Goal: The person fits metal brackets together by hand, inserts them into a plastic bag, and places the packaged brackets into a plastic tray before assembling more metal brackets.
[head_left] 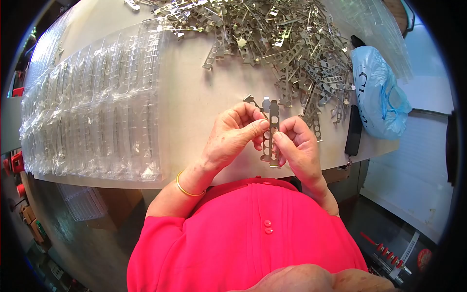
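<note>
Two or more flat metal brackets (274,114) with round holes are held upright between both hands, above the table's front edge. My left hand (235,132) pinches them from the left, thumb and fingers pressed together near their middle. From the right, my right hand (297,143) grips the same brackets, its thumb on their face a little lower. Their top tabs stick up past the fingers, and the lower ends show below. Another metal piece (249,99) appears just behind my left fingertips; whether it is held, I cannot tell.
A large heap of metal brackets (301,53) covers the back of the table (194,92). Clear plastic trays (97,107) with wrapped pieces lie at the left. A blue plastic bag (377,92) and a black object (353,131) sit at the right edge.
</note>
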`<control>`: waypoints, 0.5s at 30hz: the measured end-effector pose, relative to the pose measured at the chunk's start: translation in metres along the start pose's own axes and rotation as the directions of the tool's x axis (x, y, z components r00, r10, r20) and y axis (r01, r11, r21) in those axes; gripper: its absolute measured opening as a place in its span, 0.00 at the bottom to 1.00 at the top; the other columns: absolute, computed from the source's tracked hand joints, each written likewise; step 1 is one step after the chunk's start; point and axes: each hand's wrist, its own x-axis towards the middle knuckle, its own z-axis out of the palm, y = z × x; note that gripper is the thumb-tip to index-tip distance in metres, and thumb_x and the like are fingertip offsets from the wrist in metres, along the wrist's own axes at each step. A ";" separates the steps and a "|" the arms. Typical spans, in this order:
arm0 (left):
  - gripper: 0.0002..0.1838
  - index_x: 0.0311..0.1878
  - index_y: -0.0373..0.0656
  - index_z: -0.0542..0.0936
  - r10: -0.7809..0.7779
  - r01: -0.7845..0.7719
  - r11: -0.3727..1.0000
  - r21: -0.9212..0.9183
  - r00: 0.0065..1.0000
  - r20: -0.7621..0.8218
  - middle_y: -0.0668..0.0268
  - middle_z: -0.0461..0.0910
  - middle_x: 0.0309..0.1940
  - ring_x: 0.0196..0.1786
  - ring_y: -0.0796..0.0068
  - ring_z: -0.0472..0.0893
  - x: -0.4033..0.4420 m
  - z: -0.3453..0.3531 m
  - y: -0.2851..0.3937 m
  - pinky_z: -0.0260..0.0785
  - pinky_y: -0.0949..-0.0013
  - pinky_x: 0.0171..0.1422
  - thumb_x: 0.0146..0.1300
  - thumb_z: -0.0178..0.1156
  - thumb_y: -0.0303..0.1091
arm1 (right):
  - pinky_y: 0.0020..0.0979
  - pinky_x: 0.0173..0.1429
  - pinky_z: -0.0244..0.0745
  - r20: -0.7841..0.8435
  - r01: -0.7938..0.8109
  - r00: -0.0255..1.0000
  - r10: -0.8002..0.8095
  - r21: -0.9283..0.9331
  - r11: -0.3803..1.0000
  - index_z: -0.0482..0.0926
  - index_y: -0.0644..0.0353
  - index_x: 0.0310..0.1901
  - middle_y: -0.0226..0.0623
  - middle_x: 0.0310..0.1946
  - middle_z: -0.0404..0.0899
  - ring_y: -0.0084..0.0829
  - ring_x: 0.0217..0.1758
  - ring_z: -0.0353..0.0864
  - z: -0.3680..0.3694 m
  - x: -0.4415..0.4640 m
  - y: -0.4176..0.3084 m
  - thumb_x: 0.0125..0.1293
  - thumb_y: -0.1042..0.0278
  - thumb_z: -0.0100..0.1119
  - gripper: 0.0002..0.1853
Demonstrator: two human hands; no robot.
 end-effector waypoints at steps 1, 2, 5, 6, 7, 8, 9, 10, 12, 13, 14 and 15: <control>0.08 0.43 0.38 0.77 -0.004 0.004 1.000 0.001 1.000 0.001 0.65 0.81 0.36 0.30 0.79 0.79 0.000 0.000 0.001 0.74 0.74 0.33 0.68 0.66 0.30 | 0.18 0.25 0.69 0.001 0.000 1.000 0.000 -0.001 1.000 0.70 0.60 0.42 0.30 0.29 0.78 0.14 0.24 0.73 0.000 0.000 0.000 0.74 0.73 0.55 0.03; 0.08 0.43 0.38 0.77 -0.004 0.004 1.000 0.001 1.000 0.001 0.65 0.81 0.36 0.30 0.79 0.79 -0.001 0.000 0.001 0.74 0.74 0.33 0.68 0.66 0.30 | 0.18 0.25 0.69 0.007 0.002 1.000 -0.002 -0.012 1.000 0.70 0.60 0.42 0.29 0.28 0.78 0.14 0.24 0.73 0.000 0.001 0.000 0.74 0.73 0.55 0.04; 0.09 0.43 0.38 0.77 -0.005 0.005 1.000 0.016 1.000 0.000 0.65 0.81 0.35 0.30 0.80 0.78 0.000 0.000 0.001 0.74 0.74 0.33 0.68 0.66 0.30 | 0.19 0.25 0.70 0.021 0.000 1.000 0.000 -0.025 1.000 0.70 0.60 0.42 0.30 0.29 0.79 0.14 0.24 0.74 -0.002 0.001 0.002 0.75 0.72 0.55 0.04; 0.09 0.43 0.38 0.77 0.007 -0.007 0.999 0.034 1.000 0.007 0.65 0.81 0.35 0.30 0.80 0.79 0.000 0.001 0.001 0.74 0.74 0.33 0.68 0.66 0.30 | 0.19 0.25 0.70 0.031 -0.003 1.000 0.004 -0.027 1.000 0.70 0.60 0.43 0.31 0.30 0.80 0.14 0.25 0.75 -0.002 0.002 0.002 0.75 0.72 0.54 0.04; 0.09 0.43 0.38 0.77 0.019 -0.020 0.998 0.052 1.000 0.014 0.66 0.81 0.35 0.30 0.80 0.79 0.000 0.001 0.001 0.74 0.74 0.33 0.68 0.66 0.30 | 0.19 0.25 0.70 0.031 -0.003 0.999 0.004 -0.027 1.000 0.70 0.60 0.43 0.31 0.30 0.80 0.14 0.25 0.75 -0.002 0.002 0.002 0.75 0.72 0.54 0.04; 0.09 0.43 0.38 0.77 0.019 -0.020 0.998 0.052 1.000 0.014 0.66 0.81 0.35 0.30 0.80 0.79 0.000 0.000 0.000 0.74 0.74 0.33 0.68 0.66 0.30 | 0.19 0.25 0.71 0.040 -0.003 0.999 0.004 -0.021 1.000 0.70 0.60 0.43 0.32 0.31 0.81 0.14 0.26 0.76 -0.001 0.002 0.002 0.75 0.71 0.54 0.04; 0.09 0.43 0.38 0.76 0.027 -0.028 0.998 0.049 0.999 0.020 0.66 0.81 0.34 0.30 0.80 0.79 0.000 0.000 -0.001 0.74 0.74 0.33 0.68 0.66 0.29 | 0.19 0.26 0.72 0.048 -0.002 0.999 0.003 -0.015 1.000 0.70 0.60 0.43 0.34 0.32 0.82 0.15 0.26 0.77 -0.001 0.002 0.001 0.76 0.71 0.54 0.05; 0.09 0.43 0.38 0.76 0.034 -0.036 0.998 0.046 0.999 0.026 0.66 0.81 0.34 0.31 0.80 0.79 0.000 0.000 -0.002 0.75 0.74 0.33 0.67 0.67 0.29 | 0.19 0.26 0.72 0.048 -0.002 0.999 0.003 -0.015 1.000 0.70 0.60 0.43 0.34 0.32 0.82 0.15 0.26 0.77 0.000 0.002 0.001 0.76 0.71 0.54 0.05; 0.09 0.43 0.38 0.76 0.032 -0.032 0.997 0.070 0.999 0.015 0.66 0.81 0.34 0.31 0.80 0.79 -0.001 0.000 0.000 0.75 0.74 0.33 0.67 0.67 0.29 | 0.19 0.26 0.73 0.048 -0.018 0.999 0.019 -0.025 1.000 0.70 0.60 0.43 0.35 0.33 0.83 0.16 0.28 0.80 0.002 0.003 0.001 0.76 0.69 0.55 0.06; 0.09 0.43 0.38 0.76 0.029 -0.029 0.995 0.093 1.000 0.004 0.66 0.81 0.34 0.31 0.80 0.79 -0.001 0.000 0.000 0.75 0.74 0.33 0.67 0.67 0.28 | 0.19 0.26 0.73 0.048 -0.018 0.999 0.019 -0.024 1.000 0.70 0.60 0.43 0.35 0.33 0.83 0.16 0.28 0.80 0.002 0.003 0.001 0.76 0.69 0.55 0.06; 0.09 0.43 0.38 0.76 0.028 -0.028 0.995 0.093 1.000 0.003 0.66 0.81 0.34 0.31 0.80 0.79 -0.001 0.001 0.000 0.75 0.74 0.33 0.67 0.67 0.28 | 0.19 0.26 0.73 0.055 -0.016 0.998 0.017 -0.029 0.999 0.71 0.61 0.43 0.35 0.33 0.83 0.16 0.29 0.80 0.002 0.003 0.002 0.76 0.68 0.55 0.06; 0.09 0.43 0.38 0.75 0.025 -0.024 0.996 0.088 1.000 -0.004 0.66 0.81 0.35 0.31 0.80 0.80 -0.001 0.001 0.000 0.75 0.74 0.33 0.67 0.66 0.28 | 0.19 0.26 0.73 0.061 -0.014 0.998 0.016 -0.033 0.999 0.71 0.61 0.43 0.34 0.34 0.83 0.16 0.29 0.80 0.002 0.003 0.002 0.76 0.68 0.55 0.07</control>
